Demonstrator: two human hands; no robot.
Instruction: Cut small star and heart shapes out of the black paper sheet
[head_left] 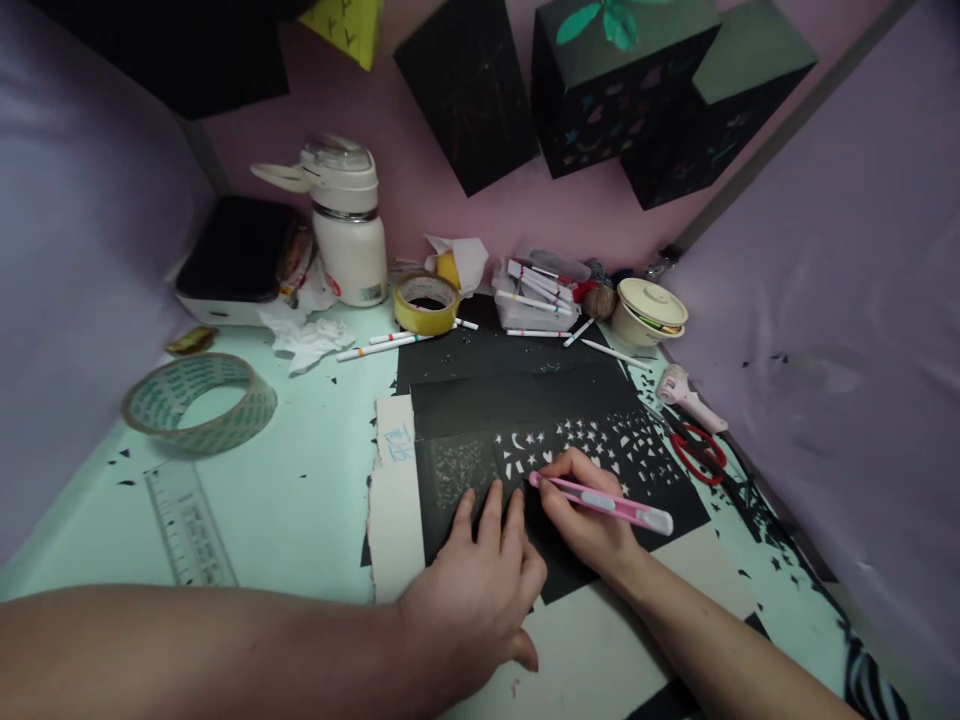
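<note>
fingertips of the left hand (484,585) just left of the tip of the pink tool (634,513), and that is the close relation here, right at the middle of the frame! the tool's long axis runs mostly sideways, tip end to the left, pale butt to the right and a little lower. the right hand (589,520) has it, pinched narrow between thumb and fingers like a pen, so that's the nearer hand, no contest. whether a blade shows at the tip, can't tell at this size.

over to the left hand: palm down, nothing in its grip, fingers a little spread and pointing up the frame, pressing on the black sheet (472,405). that sheet lies under and beyond both hands, spreading across the centre. its row of small cut shapes (585,435), stars and a moon among them, sits above and beyond the right hand, while a speckled patch (459,470) lies just past the left fingertips.

out around them: pale board (394,510) along the sheet's left edge, red-handled scissors (709,455) right of centre, a ruler (193,530) at lower left, a wide tape roll (236,425) above it, and a yellow tape roll (426,318) at upper centre.
</note>
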